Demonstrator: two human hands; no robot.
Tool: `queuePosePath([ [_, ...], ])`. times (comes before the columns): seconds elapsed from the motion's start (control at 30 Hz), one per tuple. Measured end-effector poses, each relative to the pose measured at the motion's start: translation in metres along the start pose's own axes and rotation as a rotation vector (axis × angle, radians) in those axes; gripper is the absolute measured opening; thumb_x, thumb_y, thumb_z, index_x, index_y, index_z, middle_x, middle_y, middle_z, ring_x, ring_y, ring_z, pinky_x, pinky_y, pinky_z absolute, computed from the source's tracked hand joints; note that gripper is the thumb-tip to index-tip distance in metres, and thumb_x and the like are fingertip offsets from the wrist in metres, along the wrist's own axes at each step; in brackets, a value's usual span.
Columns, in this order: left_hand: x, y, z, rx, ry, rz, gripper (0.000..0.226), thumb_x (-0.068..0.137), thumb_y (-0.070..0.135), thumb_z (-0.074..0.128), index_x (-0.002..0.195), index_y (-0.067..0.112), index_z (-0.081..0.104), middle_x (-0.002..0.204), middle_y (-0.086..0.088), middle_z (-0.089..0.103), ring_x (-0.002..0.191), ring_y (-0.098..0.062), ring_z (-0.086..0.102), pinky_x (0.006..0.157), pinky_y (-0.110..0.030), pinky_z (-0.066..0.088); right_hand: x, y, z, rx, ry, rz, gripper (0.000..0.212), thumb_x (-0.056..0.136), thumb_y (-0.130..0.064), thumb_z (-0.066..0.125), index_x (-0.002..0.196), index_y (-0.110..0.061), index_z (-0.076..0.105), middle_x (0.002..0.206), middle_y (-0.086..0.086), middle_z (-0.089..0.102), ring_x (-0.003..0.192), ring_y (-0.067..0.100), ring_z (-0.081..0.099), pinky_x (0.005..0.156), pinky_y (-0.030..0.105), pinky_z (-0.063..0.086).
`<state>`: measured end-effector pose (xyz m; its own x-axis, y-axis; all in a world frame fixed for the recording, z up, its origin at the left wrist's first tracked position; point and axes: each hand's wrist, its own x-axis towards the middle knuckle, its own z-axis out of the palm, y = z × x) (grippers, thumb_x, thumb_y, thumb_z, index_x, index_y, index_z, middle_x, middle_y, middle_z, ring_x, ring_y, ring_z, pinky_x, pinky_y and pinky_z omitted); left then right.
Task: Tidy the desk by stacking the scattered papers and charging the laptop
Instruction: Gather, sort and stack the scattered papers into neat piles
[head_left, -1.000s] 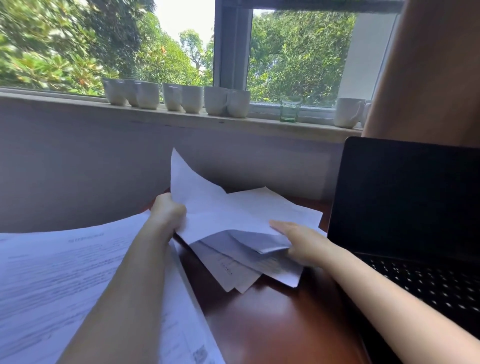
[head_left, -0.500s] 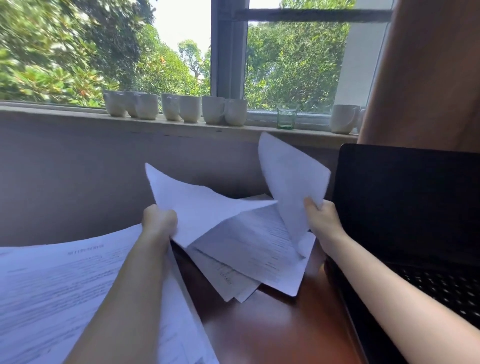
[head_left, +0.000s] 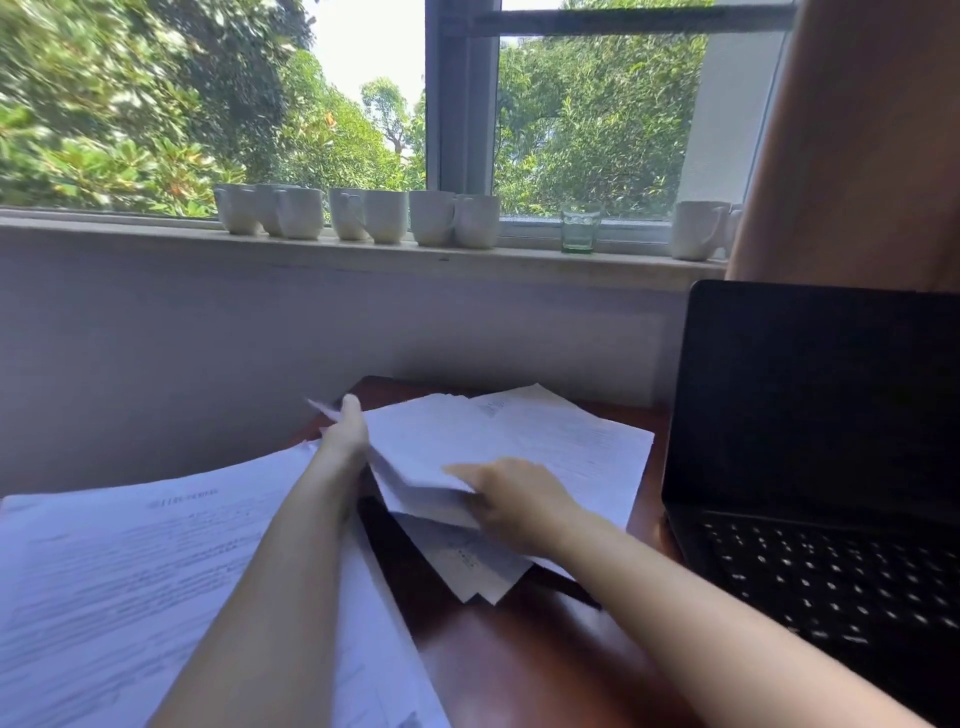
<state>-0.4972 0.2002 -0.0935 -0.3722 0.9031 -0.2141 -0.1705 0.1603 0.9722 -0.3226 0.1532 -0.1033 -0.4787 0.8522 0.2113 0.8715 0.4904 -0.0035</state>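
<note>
Loose white printed paper sheets are held at two edges over the middle of the dark red-brown wooden desk. Their far left corner is pinched by the left hand, thumb raised on top. The near edge of the upper sheets is gripped by the right hand, thumb over and fingers tucked beneath (motion blur hides the fingertips). The sheets are fanned unevenly, corners out of line. Faint grey text can be made out on the top one, and lower sheets jut toward the viewer with pointed corners on the wood.

To the left, a spread of large white printed pages is lying under the left forearm, its right edge just beside the held pile. To the right, an open black laptop with a dark screen is set near the pile's right edge, with a narrow strip of bare wood between them. More bare desk is seen between the two forearms. Behind, a pale window sill is lined with white ceramic mugs and a green-tinted glass.
</note>
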Motion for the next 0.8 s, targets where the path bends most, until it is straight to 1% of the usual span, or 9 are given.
queuePosePath([
  [0.07, 0.019, -0.007, -0.002, -0.128, -0.040, -0.065, 0.108, 0.064, 0.080, 0.054, 0.146, 0.013, 0.031, 0.143, -0.007, 0.046, 0.119, -0.031, 0.056, 0.090, -0.045, 0.049, 0.000, -0.007, 0.004, -0.036, -0.042, 0.001, 0.021, 0.097, -0.022, 0.038, 0.110, -0.016, 0.054, 0.108, 0.013, 0.061, 0.098, 0.034, 0.055, 0.066, 0.033, 0.031],
  [0.1, 0.028, -0.012, -0.004, -0.109, -0.067, -0.079, 0.107, 0.058, 0.074, 0.061, 0.143, 0.013, 0.036, 0.135, -0.009, 0.054, 0.109, -0.030, 0.061, 0.082, -0.042, 0.052, 0.000, -0.008, 0.004, -0.037, -0.062, -0.002, 0.019, 0.097, -0.023, 0.038, 0.105, -0.015, 0.053, 0.105, 0.013, 0.061, 0.094, 0.034, 0.054, 0.065, 0.033, 0.029],
  [0.17, 0.006, -0.006, -0.005, 0.066, -0.102, -0.032, 0.064, 0.080, 0.036, 0.065, 0.129, -0.001, 0.047, 0.103, -0.012, 0.063, 0.084, -0.028, 0.062, 0.070, -0.034, 0.051, -0.003, -0.003, -0.002, 0.115, -0.138, -0.019, 0.021, 0.095, -0.031, 0.045, 0.101, -0.014, 0.055, 0.102, 0.011, 0.061, 0.091, 0.031, 0.052, 0.067, 0.034, 0.036],
  [0.23, -0.002, -0.006, -0.005, 0.332, -0.080, 0.038, 0.033, 0.087, 0.001, 0.055, 0.119, -0.007, 0.054, 0.087, -0.014, 0.058, 0.072, -0.027, 0.057, 0.067, -0.033, 0.050, -0.009, 0.009, -0.014, 0.384, -0.284, 0.016, 0.036, 0.090, -0.038, 0.056, 0.121, -0.019, 0.056, 0.120, 0.002, 0.060, 0.109, 0.022, 0.053, 0.090, 0.035, 0.044],
  [0.37, 0.003, -0.007, -0.011, 0.493, -0.094, 0.147, 0.039, 0.077, 0.000, 0.047, 0.116, -0.001, 0.052, 0.108, -0.019, 0.062, 0.096, -0.036, 0.061, 0.076, -0.037, 0.051, -0.029, 0.037, -0.041, 0.383, -0.350, 0.211, 0.067, 0.086, -0.040, 0.063, 0.144, -0.024, 0.035, 0.147, -0.006, 0.038, 0.134, 0.012, 0.036, 0.109, 0.025, 0.030],
  [0.5, 0.002, -0.003, -0.013, 0.363, 0.025, 0.311, 0.040, 0.078, -0.002, 0.047, 0.118, 0.004, 0.050, 0.114, -0.016, 0.059, 0.104, -0.035, 0.059, 0.083, -0.039, 0.049, -0.052, 0.036, -0.043, 0.051, -0.473, 0.267, 0.046, 0.078, -0.055, 0.064, 0.102, -0.019, 0.049, 0.098, -0.003, 0.056, 0.098, 0.024, 0.050, 0.069, 0.032, 0.040],
  [0.6, 0.001, -0.002, -0.013, 0.199, 0.071, 0.332, 0.039, 0.083, -0.004, 0.045, 0.120, 0.004, 0.050, 0.115, -0.014, 0.060, 0.105, -0.033, 0.059, 0.084, -0.039, 0.048, -0.059, 0.023, -0.033, -0.084, -0.344, 0.229, 0.028, 0.081, -0.040, 0.059, 0.092, -0.017, 0.046, 0.094, 0.007, 0.059, 0.085, 0.028, 0.050, 0.065, 0.031, 0.036],
  [0.7, 0.000, 0.001, -0.014, 0.128, 0.062, 0.286, 0.038, 0.084, -0.003, 0.049, 0.121, 0.002, 0.052, 0.114, -0.011, 0.062, 0.099, -0.031, 0.060, 0.076, -0.032, 0.047, -0.055, 0.021, -0.027, -0.212, -0.232, 0.147, 0.009, 0.087, -0.016, 0.049, 0.093, -0.012, 0.054, 0.104, 0.014, 0.061, 0.094, 0.034, 0.057, 0.064, 0.030, 0.031],
  [0.8, -0.002, 0.002, -0.014, 0.025, 0.020, 0.244, 0.035, 0.087, -0.005, 0.049, 0.121, -0.002, 0.053, 0.111, -0.015, 0.062, 0.089, -0.028, 0.060, 0.067, -0.028, 0.046, -0.048, 0.037, -0.024, -0.081, -0.206, 0.247, 0.020, 0.084, -0.003, 0.043, 0.066, -0.010, 0.046, 0.087, 0.016, 0.061, 0.084, 0.031, 0.057, 0.057, 0.030, 0.033],
])
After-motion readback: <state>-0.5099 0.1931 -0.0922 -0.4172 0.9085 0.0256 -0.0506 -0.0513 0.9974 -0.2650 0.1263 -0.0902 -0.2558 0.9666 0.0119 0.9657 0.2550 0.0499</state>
